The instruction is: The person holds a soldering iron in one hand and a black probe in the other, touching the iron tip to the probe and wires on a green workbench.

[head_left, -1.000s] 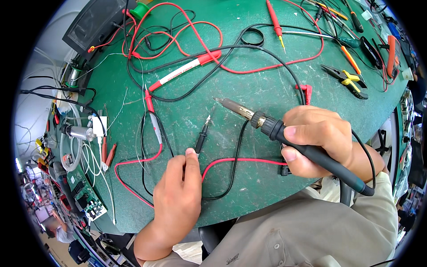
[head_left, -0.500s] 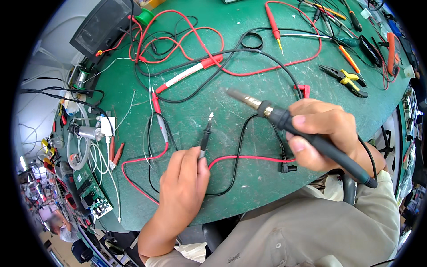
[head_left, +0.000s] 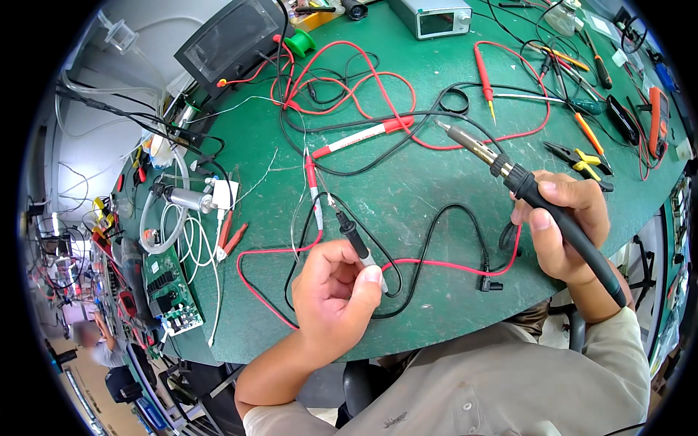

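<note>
My left hand point(head_left: 336, 298) grips a black-and-grey test probe point(head_left: 348, 232) near the lower middle of the green work mat; the probe's metal end angles up and left, beside a red-and-grey probe point(head_left: 312, 185) lying on the mat. My right hand point(head_left: 563, 229) is closed round the dark handle of a soldering iron point(head_left: 502, 166), whose tip points up and left, apart from the probe in my left hand. Red and black leads run beneath and between both hands. A black right-angle plug point(head_left: 488, 283) lies between them, nearer my right hand.
Tangled leads and a red-tipped probe point(head_left: 486, 73) lie behind, with pliers point(head_left: 582, 163) and screwdrivers point(head_left: 589, 134) at right. A dark-screened unit point(head_left: 231, 47) and grey instrument point(head_left: 429, 18) stand at back. Circuit board point(head_left: 171, 291) and tubing sit at left. A co-worker point(head_left: 105, 341) is at far left.
My left hand has turned over, lifting the black probe and shifting right. The soldering iron has risen rightward, its tip angled higher. The whole view has also shifted.
</note>
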The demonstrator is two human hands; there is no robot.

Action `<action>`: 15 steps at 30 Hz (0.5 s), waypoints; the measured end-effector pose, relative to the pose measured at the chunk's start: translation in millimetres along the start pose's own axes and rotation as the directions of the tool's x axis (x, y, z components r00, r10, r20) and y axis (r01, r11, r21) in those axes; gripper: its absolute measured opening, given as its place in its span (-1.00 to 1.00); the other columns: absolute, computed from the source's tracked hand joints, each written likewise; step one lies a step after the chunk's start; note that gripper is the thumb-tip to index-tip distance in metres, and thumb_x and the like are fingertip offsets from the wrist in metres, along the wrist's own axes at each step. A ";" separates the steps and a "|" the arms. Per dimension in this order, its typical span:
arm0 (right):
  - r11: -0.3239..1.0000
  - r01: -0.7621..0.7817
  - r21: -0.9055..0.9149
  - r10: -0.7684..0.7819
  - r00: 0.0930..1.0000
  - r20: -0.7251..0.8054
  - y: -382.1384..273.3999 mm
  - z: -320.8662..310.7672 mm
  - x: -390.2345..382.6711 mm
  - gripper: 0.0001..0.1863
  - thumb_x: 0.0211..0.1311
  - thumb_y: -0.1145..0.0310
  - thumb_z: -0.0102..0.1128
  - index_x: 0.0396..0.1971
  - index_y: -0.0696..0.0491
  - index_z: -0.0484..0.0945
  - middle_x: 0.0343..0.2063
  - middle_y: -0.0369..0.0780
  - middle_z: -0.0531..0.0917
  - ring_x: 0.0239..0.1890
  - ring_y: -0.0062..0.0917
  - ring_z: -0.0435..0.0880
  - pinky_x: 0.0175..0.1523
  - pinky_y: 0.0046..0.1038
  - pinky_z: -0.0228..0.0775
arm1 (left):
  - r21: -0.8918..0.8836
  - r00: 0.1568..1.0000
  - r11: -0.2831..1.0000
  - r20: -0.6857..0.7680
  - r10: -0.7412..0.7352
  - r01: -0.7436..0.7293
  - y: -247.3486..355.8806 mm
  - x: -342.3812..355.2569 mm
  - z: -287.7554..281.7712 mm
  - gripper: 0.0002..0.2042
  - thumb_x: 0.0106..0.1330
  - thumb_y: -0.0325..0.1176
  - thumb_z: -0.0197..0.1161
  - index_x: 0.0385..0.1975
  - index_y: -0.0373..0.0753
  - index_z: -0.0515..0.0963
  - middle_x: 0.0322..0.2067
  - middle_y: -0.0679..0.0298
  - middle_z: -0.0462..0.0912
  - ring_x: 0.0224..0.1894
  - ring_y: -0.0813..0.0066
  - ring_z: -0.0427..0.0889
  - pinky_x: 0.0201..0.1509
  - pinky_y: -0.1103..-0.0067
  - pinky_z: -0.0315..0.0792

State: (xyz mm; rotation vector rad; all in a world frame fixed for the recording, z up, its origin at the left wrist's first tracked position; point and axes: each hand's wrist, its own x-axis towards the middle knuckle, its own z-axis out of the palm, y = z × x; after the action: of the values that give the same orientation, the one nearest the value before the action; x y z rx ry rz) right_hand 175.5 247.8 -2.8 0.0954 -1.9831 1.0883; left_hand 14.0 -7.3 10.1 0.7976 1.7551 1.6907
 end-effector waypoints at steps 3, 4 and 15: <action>1.000 0.008 0.012 -0.008 1.000 0.010 0.6 2.2 -1.3 -0.73 0.23 0.58 0.26 -0.10 0.24 0.45 -0.51 -0.21 0.61 -0.49 -0.57 0.58 -0.05 -0.32 0.54 | -0.045 1.000 0.999 -0.006 -0.003 0.003 2.4 -1.9 2.4 -0.79 0.36 -0.64 0.22 -0.09 -0.38 0.36 -0.42 0.27 0.61 -0.44 0.72 0.57 -0.47 0.72 0.43; 1.000 0.002 0.007 -0.002 1.000 0.006 0.5 3.1 -1.8 -0.73 0.23 0.58 0.26 -0.10 0.24 0.45 -0.51 -0.21 0.61 -0.48 -0.57 0.58 -0.04 -0.32 0.54 | -0.061 1.000 0.998 -0.008 -0.009 0.009 3.4 -2.3 2.6 -0.78 0.35 -0.64 0.22 -0.09 -0.38 0.36 -0.41 0.26 0.61 -0.44 0.72 0.57 -0.47 0.72 0.43; 0.999 -0.028 -0.019 0.028 1.000 0.010 -0.3 2.4 -3.0 -0.73 0.22 0.55 0.28 -0.12 0.24 0.46 -0.50 -0.19 0.62 -0.47 -0.56 0.59 -0.01 -0.32 0.54 | -0.095 1.000 0.995 0.021 -0.012 0.014 2.0 -3.1 1.6 -0.80 0.37 -0.64 0.20 -0.10 -0.38 0.35 -0.42 0.25 0.61 -0.46 0.71 0.55 -0.48 0.70 0.42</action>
State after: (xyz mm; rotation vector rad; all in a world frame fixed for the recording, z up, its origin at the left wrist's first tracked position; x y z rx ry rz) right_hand 176.0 244.9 -5.3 0.0634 -2.0092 1.0891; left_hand 17.3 -8.6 12.0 0.7570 1.6495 1.7374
